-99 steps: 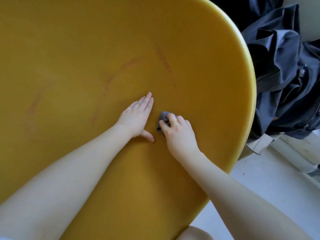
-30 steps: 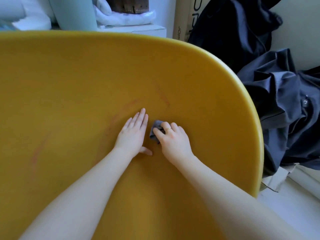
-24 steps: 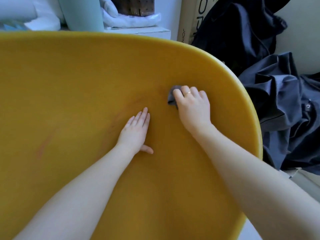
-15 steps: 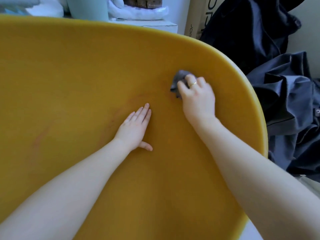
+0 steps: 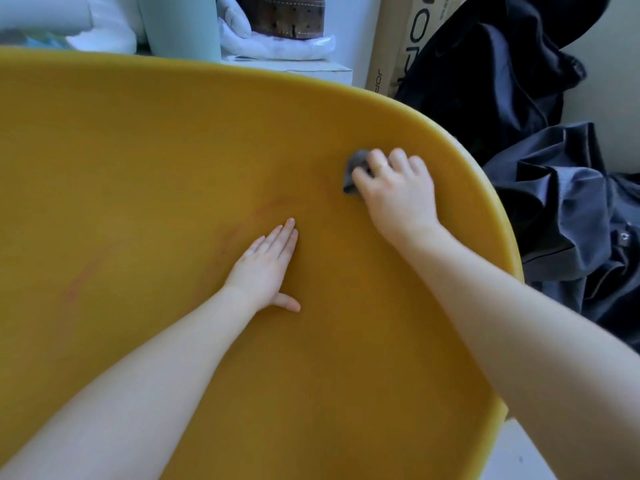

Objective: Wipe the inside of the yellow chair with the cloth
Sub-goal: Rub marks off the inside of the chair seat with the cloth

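Dark clothing point(image 5: 571, 216) is piled beyond the rim at 3 o'clock of the yellow chair point(image 5: 156, 168), whose inside fills the view. A small grey cloth point(image 5: 354, 168) is gripped under the curled fingers of the right hand point(image 5: 394, 188) at 2 o'clock. The left hand point(image 5: 266, 265) is laid flat and open at the centre.

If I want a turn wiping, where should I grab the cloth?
Grab the cloth by its bunched grey end poking out past the right hand, coming from the left. The rest is hidden under that hand's curled fingers, pressed to the chair.
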The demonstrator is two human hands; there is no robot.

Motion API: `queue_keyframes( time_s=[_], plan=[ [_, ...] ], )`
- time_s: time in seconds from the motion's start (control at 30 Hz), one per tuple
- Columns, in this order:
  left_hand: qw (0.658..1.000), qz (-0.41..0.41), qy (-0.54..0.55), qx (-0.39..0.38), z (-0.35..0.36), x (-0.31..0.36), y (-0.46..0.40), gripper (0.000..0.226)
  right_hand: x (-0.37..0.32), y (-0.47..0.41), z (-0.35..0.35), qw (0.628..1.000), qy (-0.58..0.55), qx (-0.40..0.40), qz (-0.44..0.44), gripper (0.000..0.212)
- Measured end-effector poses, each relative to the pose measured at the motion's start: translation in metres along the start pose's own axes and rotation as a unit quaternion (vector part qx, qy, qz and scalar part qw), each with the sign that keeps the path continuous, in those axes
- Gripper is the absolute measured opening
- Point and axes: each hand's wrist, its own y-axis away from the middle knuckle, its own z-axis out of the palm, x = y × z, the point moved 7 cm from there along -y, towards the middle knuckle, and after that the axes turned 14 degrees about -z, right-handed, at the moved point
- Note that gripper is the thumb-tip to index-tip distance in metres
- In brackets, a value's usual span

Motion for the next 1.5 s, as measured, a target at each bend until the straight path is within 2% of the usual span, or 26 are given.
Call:
queue_keyframes(
  time_s=[0.07,0.13,0.2,0.3,0.43,0.57,0.63,0.73,0.8,0.9,1.0,1.17,1.3,1.4,1.5],
  plan=[
    [1.000,0.004,0.001,0.003,0.001,-0.001,-0.001,0.128,0.016,-0.009,0.002,1.000,0.009,-0.003,0.018,0.008],
    [1.000,0.003,0.010,-0.002,0.002,-0.002,-0.001,0.129,0.011,-0.008,0.006,0.998,-0.020,0.013,0.053,0.015],
    [1.000,-0.001,0.022,-0.011,0.003,-0.002,-0.001,0.129,-0.014,0.001,0.012,0.995,-0.061,0.027,0.070,0.028],
    [1.000,0.003,0.026,-0.015,-0.003,-0.002,-0.003,0.121,-0.063,0.018,0.024,0.987,-0.144,0.001,0.070,0.034],
    [0.997,-0.032,0.023,0.072,-0.038,-0.025,-0.009,0.102,-0.097,0.032,0.030,0.975,-0.204,-0.019,0.086,0.035],
    [0.989,-0.063,-0.074,0.115,-0.073,-0.048,-0.026,0.117,-0.087,0.027,0.025,0.984,-0.176,-0.016,0.013,0.013],
    [0.987,-0.074,-0.106,0.100,-0.084,-0.058,-0.037,0.125,-0.051,0.009,0.022,0.990,-0.136,0.004,0.033,0.013],
    [0.989,-0.096,-0.097,0.064,-0.082,-0.063,-0.048,0.137,0.011,-0.024,0.011,0.996,-0.031,0.042,0.070,0.015],
    [0.988,-0.111,-0.092,0.059,-0.074,-0.060,-0.052,0.143,0.032,-0.038,0.009,0.995,-0.001,0.059,0.077,0.012],
    [0.984,-0.126,-0.095,0.079,-0.065,-0.055,-0.057,0.145,0.018,-0.035,0.018,0.992,-0.002,0.067,0.105,0.021],
    [0.979,-0.132,-0.117,0.100,-0.060,-0.056,-0.060,0.145,-0.035,-0.013,0.038,0.987,-0.091,0.075,0.104,0.028],
    [0.980,-0.125,-0.109,0.107,-0.058,-0.059,-0.059,0.145,-0.093,0.004,0.049,0.981,-0.172,0.024,0.090,0.032],
    [0.982,-0.124,-0.107,0.097,-0.056,-0.060,-0.060,0.145,-0.054,-0.014,0.039,0.992,-0.112,0.027,0.041,0.023],
    [0.982,-0.122,-0.113,0.094,-0.055,-0.062,-0.061,0.145,0.001,-0.034,0.029,0.994,-0.032,0.076,0.071,0.022],
    [0.983,-0.113,-0.108,0.096,-0.055,-0.061,-0.062,0.145,0.027,-0.047,0.024,0.988,0.025,0.114,0.099,0.025]
  ],
)
